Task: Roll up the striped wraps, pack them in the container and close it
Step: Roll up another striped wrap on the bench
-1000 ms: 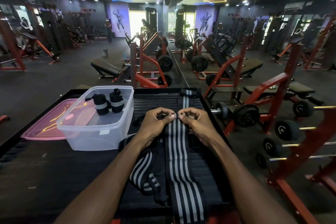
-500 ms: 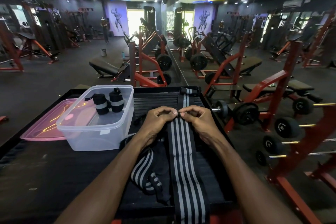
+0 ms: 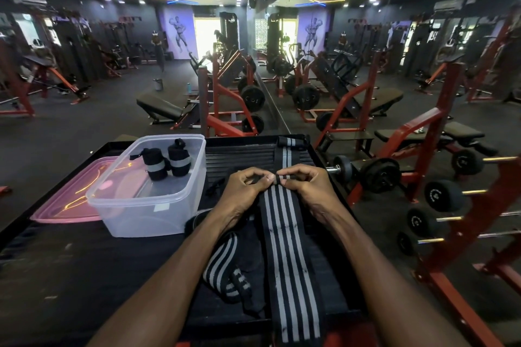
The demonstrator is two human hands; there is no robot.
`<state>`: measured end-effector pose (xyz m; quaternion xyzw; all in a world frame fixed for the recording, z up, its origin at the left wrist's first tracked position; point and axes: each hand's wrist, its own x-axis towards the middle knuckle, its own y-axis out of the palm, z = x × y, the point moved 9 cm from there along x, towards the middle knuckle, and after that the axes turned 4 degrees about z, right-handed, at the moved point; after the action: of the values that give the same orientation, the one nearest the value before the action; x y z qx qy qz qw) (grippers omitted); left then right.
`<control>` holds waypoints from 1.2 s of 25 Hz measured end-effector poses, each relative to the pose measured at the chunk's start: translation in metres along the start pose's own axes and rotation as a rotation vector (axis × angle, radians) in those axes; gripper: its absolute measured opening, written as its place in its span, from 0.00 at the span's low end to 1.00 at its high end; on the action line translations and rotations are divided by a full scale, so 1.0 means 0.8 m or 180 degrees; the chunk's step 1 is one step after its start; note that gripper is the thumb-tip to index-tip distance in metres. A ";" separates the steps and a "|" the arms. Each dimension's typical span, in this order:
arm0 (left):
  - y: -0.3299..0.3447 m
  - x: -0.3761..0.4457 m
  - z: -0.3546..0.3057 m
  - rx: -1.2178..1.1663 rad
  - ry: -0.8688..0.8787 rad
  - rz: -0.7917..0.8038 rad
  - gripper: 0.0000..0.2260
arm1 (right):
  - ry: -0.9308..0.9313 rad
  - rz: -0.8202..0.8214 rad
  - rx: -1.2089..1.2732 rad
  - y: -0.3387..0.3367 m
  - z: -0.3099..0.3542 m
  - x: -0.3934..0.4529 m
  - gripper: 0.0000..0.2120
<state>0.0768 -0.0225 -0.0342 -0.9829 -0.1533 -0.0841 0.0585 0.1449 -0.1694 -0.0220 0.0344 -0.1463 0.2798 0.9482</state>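
A long black wrap with grey stripes (image 3: pixel 287 256) lies flat on the black table, running from my hands to the near edge and hanging over it. My left hand (image 3: pixel 245 191) and my right hand (image 3: pixel 307 186) pinch its far end, where a small tight roll shows between the fingertips. A second striped wrap (image 3: pixel 222 265) lies crumpled under my left forearm. Another striped wrap (image 3: pixel 286 149) lies at the table's far edge. The clear plastic container (image 3: pixel 146 214) stands open to the left, with two rolled wraps (image 3: pixel 166 160) upright inside. Its pink lid (image 3: pixel 67 200) lies flat beside it.
The black table (image 3: pixel 70 276) has a raised rim. To the right stands a red rack of dumbbells (image 3: pixel 442 194). Red weight benches and machines fill the gym floor beyond, and a mirrored wall runs along the middle.
The rolled end between my fingers has grown slightly and both hands have shifted a little toward me along the wrap. Everything else is unchanged.
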 end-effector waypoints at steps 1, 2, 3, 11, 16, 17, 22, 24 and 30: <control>-0.001 0.000 -0.001 0.0026 0.0024 -0.0020 0.04 | 0.0027 0.0003 0.0035 0.000 -0.001 0.000 0.11; -0.001 -0.001 -0.003 0.0017 0.0059 -0.0045 0.04 | 0.0100 0.0020 0.0155 0.000 -0.004 0.001 0.10; -0.002 -0.002 -0.005 -0.0007 0.0092 -0.0064 0.05 | 0.0217 0.0043 0.0328 0.001 -0.008 0.001 0.09; 0.002 -0.002 0.003 0.0070 -0.0035 0.0068 0.07 | 0.0049 -0.0062 -0.0235 -0.003 -0.008 0.001 0.04; -0.003 -0.003 -0.006 0.0313 0.0172 -0.0123 0.07 | 0.0372 -0.0018 -0.0069 0.000 -0.019 0.000 0.04; -0.004 -0.003 -0.006 0.0272 0.0186 -0.0126 0.07 | 0.0492 0.0076 -0.0015 0.004 -0.023 -0.002 0.07; 0.002 -0.003 -0.005 -0.0002 0.0137 0.0016 0.05 | 0.0091 0.0024 0.0092 -0.001 -0.012 -0.001 0.05; 0.004 -0.002 0.001 -0.0065 -0.0030 0.0044 0.05 | 0.0043 0.0080 0.0164 0.002 -0.008 -0.002 0.06; 0.000 0.001 0.000 0.0148 0.0109 -0.0001 0.06 | 0.0662 0.0246 0.0322 0.011 -0.025 -0.009 0.06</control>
<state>0.0773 -0.0223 -0.0345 -0.9796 -0.1543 -0.0973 0.0840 0.1398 -0.1625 -0.0435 0.0474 -0.0341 0.3253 0.9438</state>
